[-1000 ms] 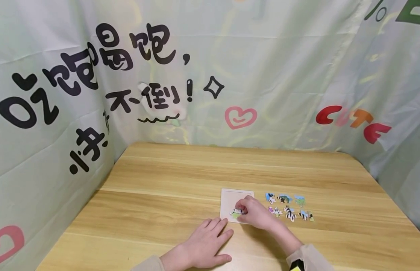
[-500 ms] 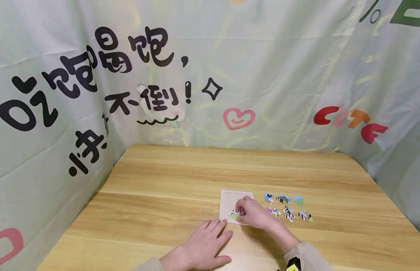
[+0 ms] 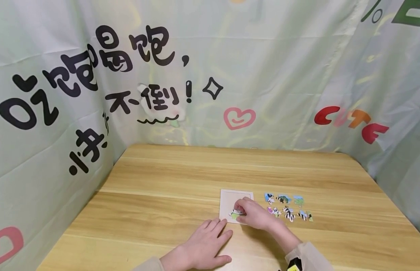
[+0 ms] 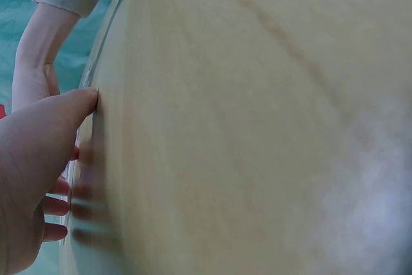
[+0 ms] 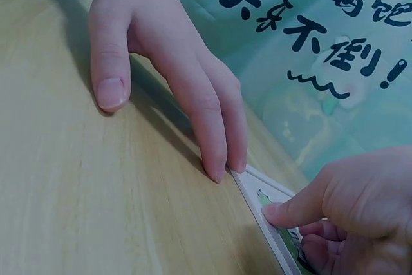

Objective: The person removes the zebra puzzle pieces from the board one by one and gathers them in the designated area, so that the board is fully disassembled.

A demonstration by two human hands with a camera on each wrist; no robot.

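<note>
A pale square puzzle board [image 3: 226,197] lies on the wooden table in the head view. My right hand [image 3: 256,215] is over its lower right part, thumb and curled fingers pinching a small puzzle piece [image 3: 234,215] with green and black-and-white print. The piece is against the board's lower part, partly hidden by the fingers; the right wrist view shows its green edge [image 5: 286,239] beside the thumb. My left hand [image 3: 207,244] lies spread, its fingertips touching the board's near left corner. In the left wrist view that hand [image 4: 32,165] is seen from the thumb side.
To the right of the board, several loose puzzle pieces [image 3: 289,214] lie in two rough rows on the wooden table [image 3: 155,203]. A printed cloth curtain [image 3: 277,90] stands behind the table and along its sides.
The head view has shifted slightly. Both hands keep their places at the board, and the right fingers move only a little over the puzzle piece.
</note>
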